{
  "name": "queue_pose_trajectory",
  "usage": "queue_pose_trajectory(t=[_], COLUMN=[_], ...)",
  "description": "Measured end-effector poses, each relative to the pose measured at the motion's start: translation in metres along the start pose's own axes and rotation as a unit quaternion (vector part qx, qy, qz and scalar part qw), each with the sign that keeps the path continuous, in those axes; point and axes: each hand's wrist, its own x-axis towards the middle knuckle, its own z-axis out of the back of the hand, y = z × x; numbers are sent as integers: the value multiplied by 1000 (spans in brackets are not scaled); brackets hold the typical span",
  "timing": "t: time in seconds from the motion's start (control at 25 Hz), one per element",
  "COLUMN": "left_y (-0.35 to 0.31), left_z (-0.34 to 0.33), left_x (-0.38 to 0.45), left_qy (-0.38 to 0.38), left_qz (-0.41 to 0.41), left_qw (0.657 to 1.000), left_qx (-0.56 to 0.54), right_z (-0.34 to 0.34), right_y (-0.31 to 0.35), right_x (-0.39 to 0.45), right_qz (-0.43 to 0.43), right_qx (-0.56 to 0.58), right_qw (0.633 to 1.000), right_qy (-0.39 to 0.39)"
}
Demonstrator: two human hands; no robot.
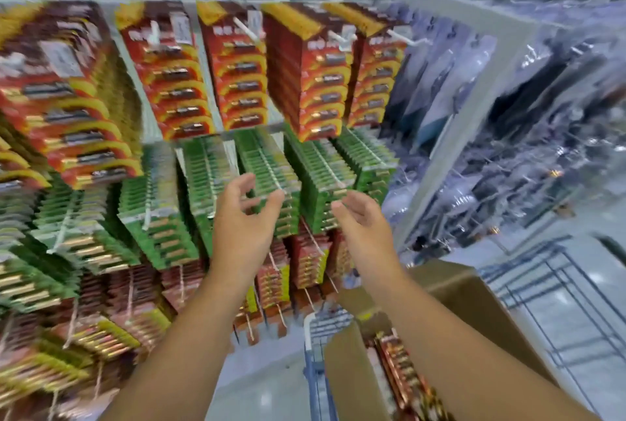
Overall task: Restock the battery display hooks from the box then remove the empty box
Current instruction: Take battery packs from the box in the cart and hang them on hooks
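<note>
Red battery packs (315, 75) hang in rows on white hooks along the top of the display. Green battery packs (267, 163) fill the hooks below, and more red packs (305, 261) hang lower still. My left hand (242, 217) is raised in front of the green packs with its fingers loosely curled and nothing in it. Just right of it, my right hand (360, 217) is also up, fingers relaxed and holding nothing. The brown cardboard box (481, 305) stands open at the lower right, under my right forearm, with red battery packs (403, 369) inside. The picture is blurred.
The box rests on a blue and white wire cart (313, 346). A white shelf upright (450, 136) separates the batteries from hooks of dark packaged goods (528, 122) on the right. A dark wire rack (562, 302) stands at the right over a glossy pale floor.
</note>
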Motion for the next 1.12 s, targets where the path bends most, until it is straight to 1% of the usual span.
queue_pose_trajectory(t=[0.12, 0.2, 0.36, 0.44, 0.56, 0.76, 0.96, 1.12], left_y=[9, 15, 35, 55, 92, 173, 250, 306], left_z=[-50, -86, -175, -221, -279, -359, -417, -459], left_x=[-27, -43, -79, -100, -132, -180, -211, -217], left_qy=[45, 73, 110, 118, 142, 148, 166, 178], left_qz=[6, 26, 63, 91, 154, 251, 342, 401], left_qw=[999, 997, 991, 987, 972, 943, 903, 874], left_qx=[6, 10, 36, 63, 103, 162, 199, 208], right_z=[60, 103, 194, 239, 292, 339, 344, 335], right_y=[-34, -57, -114, -151, -204, -296, -383, -447], right_x=[1, 2, 2, 4, 5, 18, 27, 35], right_qz=[-29, -42, -103, -149, -200, -287, -365, -376], right_qx=[-8, -15, -36, -59, -98, -148, -228, -309], right_qw=[999, 998, 992, 984, 971, 944, 903, 873], right_qy=[-32, -52, -69, -76, -82, -72, -21, 9])
